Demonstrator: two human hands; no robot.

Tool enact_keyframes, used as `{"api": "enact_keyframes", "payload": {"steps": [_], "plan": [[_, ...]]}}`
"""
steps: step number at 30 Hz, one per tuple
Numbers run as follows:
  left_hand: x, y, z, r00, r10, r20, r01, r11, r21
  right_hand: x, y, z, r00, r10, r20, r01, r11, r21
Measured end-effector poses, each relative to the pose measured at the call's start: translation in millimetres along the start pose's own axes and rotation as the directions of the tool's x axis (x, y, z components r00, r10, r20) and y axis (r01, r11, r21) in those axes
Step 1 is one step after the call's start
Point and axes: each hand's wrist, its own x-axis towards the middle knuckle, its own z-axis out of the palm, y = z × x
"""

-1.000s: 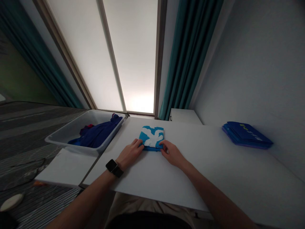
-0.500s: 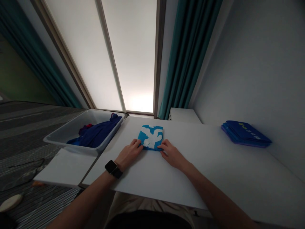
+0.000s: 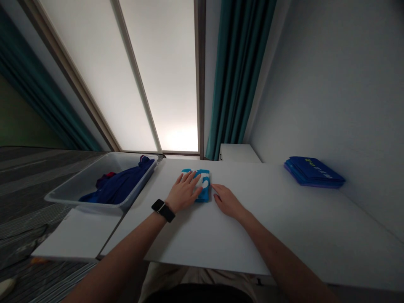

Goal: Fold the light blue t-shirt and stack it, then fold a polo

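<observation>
A small folded cloth [image 3: 203, 184], bright blue with a white print, lies near the middle of the white table [image 3: 221, 235]. My left hand [image 3: 184, 192] rests flat on top of it with the fingers stretched out, covering most of it; a black watch sits on that wrist. My right hand [image 3: 226, 201] lies on the table just right of the cloth, fingers extended, its fingertips at the cloth's near right corner.
A grey plastic bin [image 3: 78, 185] with dark blue and red clothes stands on a lower white surface at the left. A stack of folded dark blue garments [image 3: 311, 171] lies at the table's far right by the wall. Teal curtains and a bright window are behind.
My left hand has slid from the cloth's near left edge onto its top and now lies flat there. My right hand has stayed at the near right corner. The view has shifted slightly.
</observation>
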Motion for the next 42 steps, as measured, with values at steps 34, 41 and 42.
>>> {"api": "enact_keyframes", "payload": {"steps": [34, 41, 42], "plan": [[22, -98, 24.1, 0.971, -0.237, 0.011, 0.216, 0.866, -0.451, -2, -15, -14, 0.998, 0.06, -0.03, -0.057, 0.995, 0.087], [33, -97, 43.3, 0.967, -0.253, -0.04, 0.223, 0.909, -0.353, -5, -38, -28, 0.993, -0.118, 0.007, 0.118, 0.993, 0.007], [31, -95, 44.4, 0.964, -0.26, -0.049, 0.228, 0.912, -0.34, -5, -40, -27, 0.99, -0.141, 0.026, 0.142, 0.99, -0.018]]}}
